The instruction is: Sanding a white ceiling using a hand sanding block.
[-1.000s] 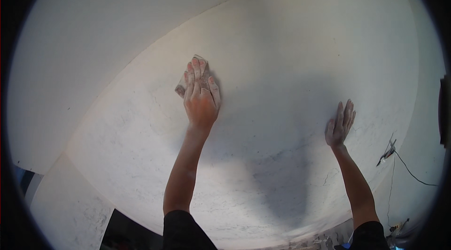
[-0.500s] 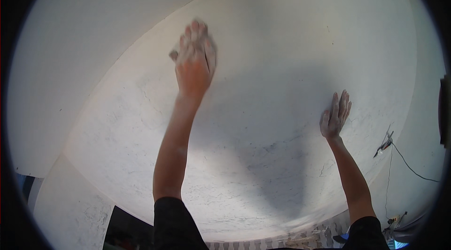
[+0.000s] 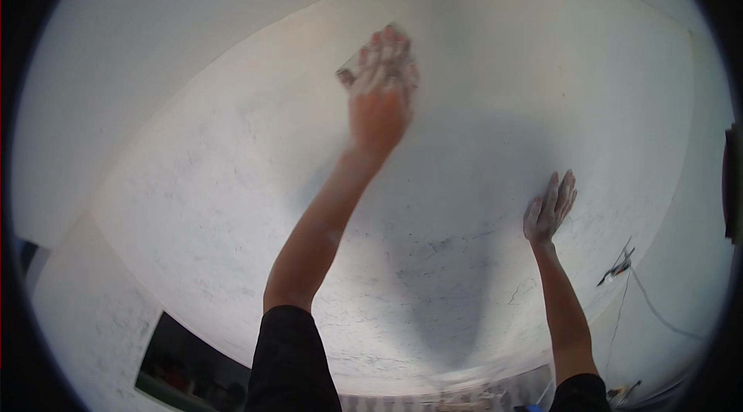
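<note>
High on the pale wall [image 3: 464,156], my left hand [image 3: 383,90] presses a thin grey-brown sheet, seemingly sandpaper [image 3: 346,77], against the surface. One corner of it pokes out to the left of the fingers; the rest is hidden under my palm. White dust coats the fingers, which are a little blurred. Lower and to the right, my right hand [image 3: 551,207] rests open on the same wall, fingers up and slightly apart, also dusty, with nothing in it. Dark rough patches and fine cracks mark the lower wall.
Loose wires with a small fitting [image 3: 619,265] stick out of the wall at the right. A dark rectangular opening [image 3: 193,362] lies at lower left. The ceiling [image 3: 193,9] meets the wall along a curved line above, and a dark object [image 3: 730,183] juts in at the right edge.
My left hand has slid to the right across the wall with the sheet under it. My right hand keeps its place on the wall, while the whole view has shifted slightly.
</note>
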The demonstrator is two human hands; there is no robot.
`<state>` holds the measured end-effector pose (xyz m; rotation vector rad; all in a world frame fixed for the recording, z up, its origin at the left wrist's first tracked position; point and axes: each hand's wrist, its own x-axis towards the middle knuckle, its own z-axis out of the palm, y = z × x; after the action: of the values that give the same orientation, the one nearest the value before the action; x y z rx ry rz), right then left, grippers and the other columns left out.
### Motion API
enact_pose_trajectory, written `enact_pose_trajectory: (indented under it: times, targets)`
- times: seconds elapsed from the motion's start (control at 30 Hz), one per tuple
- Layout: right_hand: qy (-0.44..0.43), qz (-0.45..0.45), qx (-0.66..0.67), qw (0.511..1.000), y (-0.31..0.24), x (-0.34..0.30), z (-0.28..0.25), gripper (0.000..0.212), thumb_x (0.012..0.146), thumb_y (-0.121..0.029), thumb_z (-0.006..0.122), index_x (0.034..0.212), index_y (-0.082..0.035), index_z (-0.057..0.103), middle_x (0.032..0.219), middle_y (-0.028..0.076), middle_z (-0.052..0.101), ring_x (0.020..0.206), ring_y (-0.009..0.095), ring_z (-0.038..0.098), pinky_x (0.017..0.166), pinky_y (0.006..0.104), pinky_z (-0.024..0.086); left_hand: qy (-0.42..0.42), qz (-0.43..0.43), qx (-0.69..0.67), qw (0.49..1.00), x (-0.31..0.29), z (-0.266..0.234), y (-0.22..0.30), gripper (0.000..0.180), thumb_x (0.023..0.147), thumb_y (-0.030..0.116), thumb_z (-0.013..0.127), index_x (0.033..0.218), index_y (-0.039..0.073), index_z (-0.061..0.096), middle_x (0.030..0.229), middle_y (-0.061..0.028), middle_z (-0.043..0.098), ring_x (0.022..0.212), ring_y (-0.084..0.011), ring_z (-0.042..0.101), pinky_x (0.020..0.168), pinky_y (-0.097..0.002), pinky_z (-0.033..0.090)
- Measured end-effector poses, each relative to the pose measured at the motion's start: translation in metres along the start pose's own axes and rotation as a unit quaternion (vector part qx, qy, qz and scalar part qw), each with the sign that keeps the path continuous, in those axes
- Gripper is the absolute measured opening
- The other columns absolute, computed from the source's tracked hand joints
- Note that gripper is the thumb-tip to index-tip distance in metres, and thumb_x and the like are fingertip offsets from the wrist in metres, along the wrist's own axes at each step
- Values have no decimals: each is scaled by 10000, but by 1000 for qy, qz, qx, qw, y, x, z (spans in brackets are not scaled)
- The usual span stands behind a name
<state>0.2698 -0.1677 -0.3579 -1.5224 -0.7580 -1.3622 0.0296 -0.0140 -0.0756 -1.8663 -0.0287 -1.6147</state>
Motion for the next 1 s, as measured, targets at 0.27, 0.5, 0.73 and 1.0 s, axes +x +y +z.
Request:
enact_pose_trajectory:
  times: [0.27, 0.5, 0.73, 1.0]
  targets:
    - [17, -21, -26, 999, 6, -3, -1, 579, 1045, -413, 283, 1504, -65, 342, 1568, 206, 270, 1448, 389, 253, 1148, 571, 184, -78, -17, 115, 990, -87, -60, -43, 438, 967, 160, 539, 1401, 94, 522, 1463, -115, 484, 1358, -311, 451, 1122, -472, 349]
    - [-3, -20, -37, 999, 4, -1, 2, 592, 1044, -417, 261, 1497, -44, 341, 1571, 211, 258, 1458, 378, 232, 1153, 572, 180, 28, -156, 156, 975, -96, -92, -98, 445, 974, 193, 540, 1405, 83, 516, 1451, -103, 503, 1338, -324, 473, 1097, -484, 371]
    - [3, -22, -44, 999, 6, -3, 1, 596, 1046, -423, 256, 1502, -47, 335, 1572, 213, 251, 1451, 381, 249, 1152, 564, 194, -71, -91, 182, 977, -128, -118, -123, 459, 975, 174, 523, 1424, 82, 493, 1463, -107, 488, 1370, -305, 434, 1099, -490, 362]
    - [-3, -9, -50, 999, 5, -3, 0, 604, 1049, -434, 250, 1503, -43, 330, 1570, 216, 254, 1448, 382, 253, 1152, 562, 194, 45, -211, 132, 968, -124, -95, -108, 446, 989, 157, 492, 1404, -4, 484, 1421, -207, 501, 1334, -410, 449, 1103, -490, 357]
